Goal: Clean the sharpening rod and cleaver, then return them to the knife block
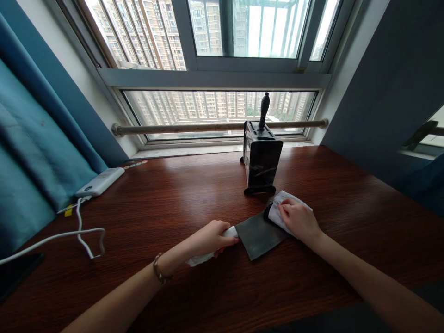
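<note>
A broad dark cleaver blade (258, 233) lies flat on the wooden table (180, 203). My left hand (210, 238) is closed round a white cloth or tissue (201, 257) at the blade's left edge. My right hand (298, 219) presses another white cloth (277, 212) down over the cleaver's dark handle end at the blade's upper right; its fingers curl over the cloth. Just beyond the blade stands a black knife block (261, 159) with one dark handle (264, 110) sticking up from it.
A white power bank (100, 181) with a looping white cable (81, 233) lies at the table's left. A teal curtain (31, 152) hangs on the left. A window with a metal rail (215, 127) runs behind the table. A dark wall (385, 92) stands on the right.
</note>
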### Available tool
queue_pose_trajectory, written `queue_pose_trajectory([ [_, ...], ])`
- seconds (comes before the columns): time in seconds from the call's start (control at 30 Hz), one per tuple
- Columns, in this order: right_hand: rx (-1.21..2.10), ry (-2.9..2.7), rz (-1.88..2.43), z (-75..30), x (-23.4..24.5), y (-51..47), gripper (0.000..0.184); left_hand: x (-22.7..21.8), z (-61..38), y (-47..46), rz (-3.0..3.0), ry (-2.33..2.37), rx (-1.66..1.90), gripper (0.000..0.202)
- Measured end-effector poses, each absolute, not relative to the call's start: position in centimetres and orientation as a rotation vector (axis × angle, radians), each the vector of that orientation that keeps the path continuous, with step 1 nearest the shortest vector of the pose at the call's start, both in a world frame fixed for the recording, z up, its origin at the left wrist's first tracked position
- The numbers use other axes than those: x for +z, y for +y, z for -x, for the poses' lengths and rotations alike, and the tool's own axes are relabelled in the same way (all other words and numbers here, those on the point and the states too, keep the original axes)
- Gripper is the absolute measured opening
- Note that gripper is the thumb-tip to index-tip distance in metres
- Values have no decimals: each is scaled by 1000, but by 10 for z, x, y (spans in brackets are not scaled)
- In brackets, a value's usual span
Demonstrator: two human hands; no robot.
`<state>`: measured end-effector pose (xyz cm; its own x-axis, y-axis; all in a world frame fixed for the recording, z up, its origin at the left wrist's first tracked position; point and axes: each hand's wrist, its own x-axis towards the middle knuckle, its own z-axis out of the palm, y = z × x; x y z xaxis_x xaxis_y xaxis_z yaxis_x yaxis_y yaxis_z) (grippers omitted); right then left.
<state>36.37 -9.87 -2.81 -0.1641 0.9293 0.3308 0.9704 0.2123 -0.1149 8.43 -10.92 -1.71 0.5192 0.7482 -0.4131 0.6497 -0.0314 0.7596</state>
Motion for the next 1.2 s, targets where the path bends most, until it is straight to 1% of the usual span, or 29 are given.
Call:
queue_pose_trajectory([
  [0.2, -286, -2211, 1851, -360, -27, -103, 33, -19, -84, -109, -1731, 1169, 113, 41],
  [0.3, -245, -2249, 1761, -359, -28, -105, 34, -18, -84, -109, -1729, 1162, 114, 41],
  [0.43, 11, -2289, 1493, -354, -28, -110, 34, -17, -85, -109, -1717, 1162, 109, 40],
  [0.6, 379, -2389, 1049, -342, -22, -122, 20, -20, -85, -109, -1728, 1158, 121, 39],
  [0.63, 412, -2431, 970, -340, -21, -124, 23, -20, -84, -109, -1732, 1154, 126, 39],
  [0.73, 438, -2574, 781, -336, -19, -128, 42, -22, -84, -109, -1745, 1147, 136, 39],
  [0.8, 436, -2650, 691, -334, -18, -129, 46, -22, -84, -109, -1750, 1145, 143, 38],
  [1.07, 520, -2703, 540, -331, -14, -128, 30, -20, -84, -110, -1749, 1107, 161, 35],
  [1.2, 592, -2642, 525, -331, -11, -127, 27, -23, -83, -109, -1771, 1123, 152, 36],
])
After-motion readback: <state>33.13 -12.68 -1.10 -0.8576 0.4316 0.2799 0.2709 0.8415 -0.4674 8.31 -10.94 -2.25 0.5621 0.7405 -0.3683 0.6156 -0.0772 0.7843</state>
